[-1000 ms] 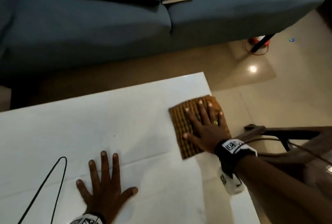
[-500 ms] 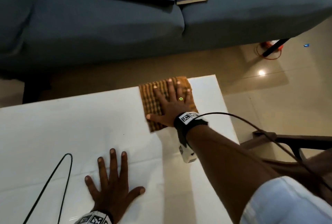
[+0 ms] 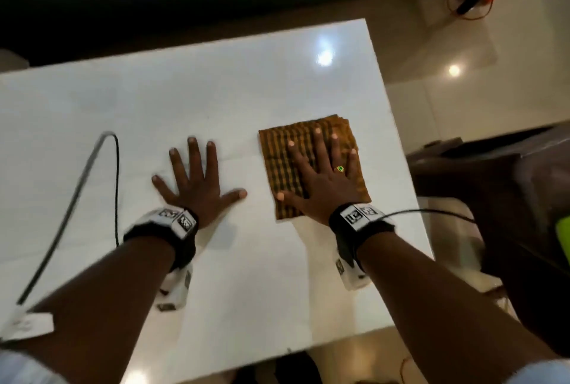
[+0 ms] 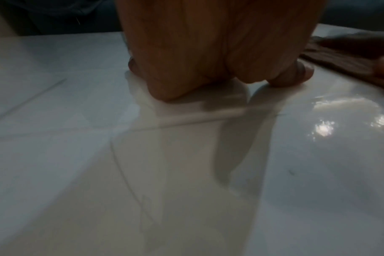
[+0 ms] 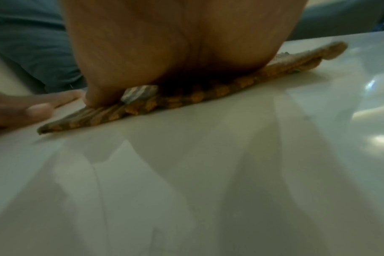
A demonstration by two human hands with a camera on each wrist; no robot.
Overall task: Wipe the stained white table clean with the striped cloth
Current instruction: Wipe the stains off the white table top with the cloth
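A black cable (image 3: pixel 116 186) is looping across the far-left part of the white desk (image 3: pixel 216 84), running down toward a small white block (image 3: pixel 29 326) at the desk's near-left edge. Just right of the cable, the left hand (image 3: pixel 197 186) is lying palm-down on the bare desk, its fingers (image 3: pixel 192 155) straight and spread wide, the thumb pointing toward the cloth; it is holding nothing. In the left wrist view, the heel of this hand (image 4: pixel 186 60) is pressing on the glossy surface, with faint fold-like lines showing in the desk (image 4: pixel 121 173) below it. A banded wrist camera with printed markers (image 3: pixel 175 218) is sitting on the left wrist.

Near the thumb but apart from it, the striped cloth (image 3: pixel 277 161), orange-brown with dark stripes and folded into a rough square, is lying flat on the right half of the desk, close to its right edge. The right hand (image 3: pixel 320 183) is resting flat on top of it, fingers (image 3: pixel 319 146) straight and spread over the fabric, a green-stoned ring (image 3: pixel 340 168) on one finger. The right wrist view is showing the palm (image 5: pixel 175 52) bearing down on the cloth (image 5: pixel 208 93), whose near edge is lying flat on the desk (image 5: pixel 208 173).

Right of the desk, a dark wooden piece of furniture (image 3: pixel 509 198) is standing on the glossy tiled floor (image 3: pixel 462 90).
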